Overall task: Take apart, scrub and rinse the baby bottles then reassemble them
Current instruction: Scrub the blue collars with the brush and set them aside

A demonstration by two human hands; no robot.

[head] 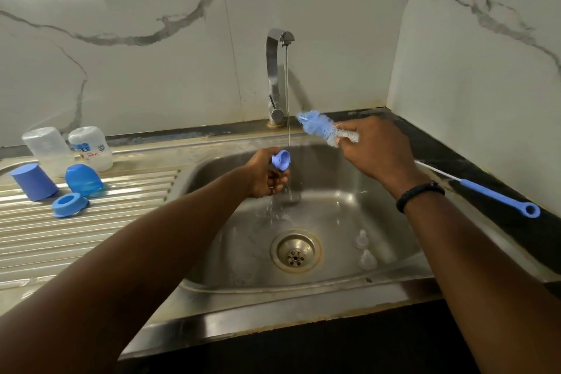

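My left hand (265, 174) grips a blue bottle ring (281, 159) under the thin stream of water from the tap (277, 76). My right hand (373, 150) holds the bottle brush (318, 127) near its blue and white bristles, to the right of the stream; its long blue handle (498, 197) sticks out behind over the counter. Two clear teats (365, 249) lie in the sink (394, 255) right of the drain. On the drainboard at the left stand two clear bottles (68, 147) upside down, two blue caps (83, 179) and another blue ring (69, 205).
The steel drainboard (91, 237) fills the left. A dark counter (455, 161) runs along the right of the sink, below the marble wall. The drain (296, 250) sits in the middle of the basin.
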